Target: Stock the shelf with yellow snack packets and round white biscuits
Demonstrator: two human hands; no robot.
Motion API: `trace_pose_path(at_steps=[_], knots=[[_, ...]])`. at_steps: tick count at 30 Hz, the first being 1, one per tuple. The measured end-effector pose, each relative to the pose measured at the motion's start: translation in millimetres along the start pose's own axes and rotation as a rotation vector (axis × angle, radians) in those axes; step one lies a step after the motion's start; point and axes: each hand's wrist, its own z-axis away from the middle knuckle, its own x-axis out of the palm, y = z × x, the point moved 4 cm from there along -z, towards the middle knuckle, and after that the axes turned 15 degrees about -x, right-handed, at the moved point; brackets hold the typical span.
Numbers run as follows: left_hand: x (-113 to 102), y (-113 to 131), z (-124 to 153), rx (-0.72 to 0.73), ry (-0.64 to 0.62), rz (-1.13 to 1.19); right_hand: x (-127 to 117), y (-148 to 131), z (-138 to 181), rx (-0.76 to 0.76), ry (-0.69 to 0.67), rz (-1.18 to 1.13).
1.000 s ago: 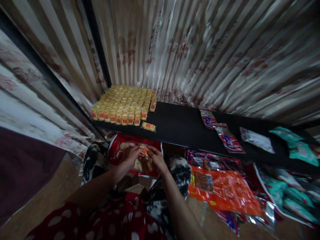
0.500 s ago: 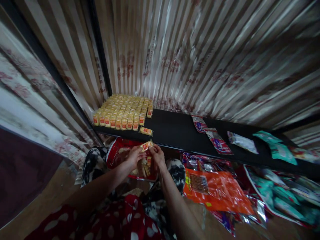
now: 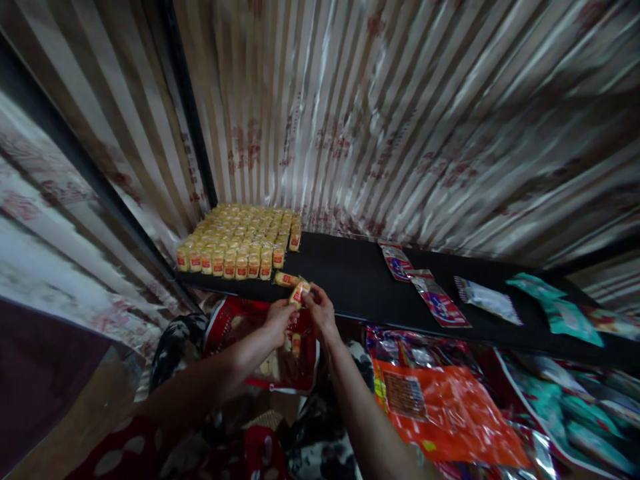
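Note:
Between my two hands is a small yellow wrapped snack [image 3: 299, 295] with a red label, tilted above the shelf's front edge. My left hand [image 3: 281, 320] pinches its lower end, and my right hand [image 3: 320, 311] has its fingers closed on the right side. Just behind it, a similar wrapped snack [image 3: 285, 279] lies flat on the black shelf [image 3: 345, 270]. Rows of the same snacks [image 3: 235, 243] stand upright, packed together at the shelf's left end. Below my hands, a red basket [image 3: 225, 317] holds more snacks, partly hidden by my forearms.
Red-and-silver packets [image 3: 437, 300], a white packet [image 3: 487, 300] and teal packets [image 3: 570, 320] lie along the shelf to the right. Beneath them are a large orange bag [image 3: 450, 413] and a container of teal packets [image 3: 565, 407]. Striped sheeting [image 3: 340, 120] hangs behind; a dark post [image 3: 187, 100] rises at left.
Both hands have moved up toward the shelf edge with the wrapped snack, which is now turned steeper and overlaps the flat-lying one in view. The camera view has shifted slightly.

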Motion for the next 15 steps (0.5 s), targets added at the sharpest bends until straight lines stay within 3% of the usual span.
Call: trace_pose_path(at_steps=[7,15], knots=[[35.2,38.1,-22.7,0.099,-0.001,0.049,-0.1,-10.7,-70.9,-0.148,0.105,0.140],[61.6,70.9,-67.4,0.233,-0.064,0.048,33.1,9.6,-133.2,-0.167,0.009,0.320]])
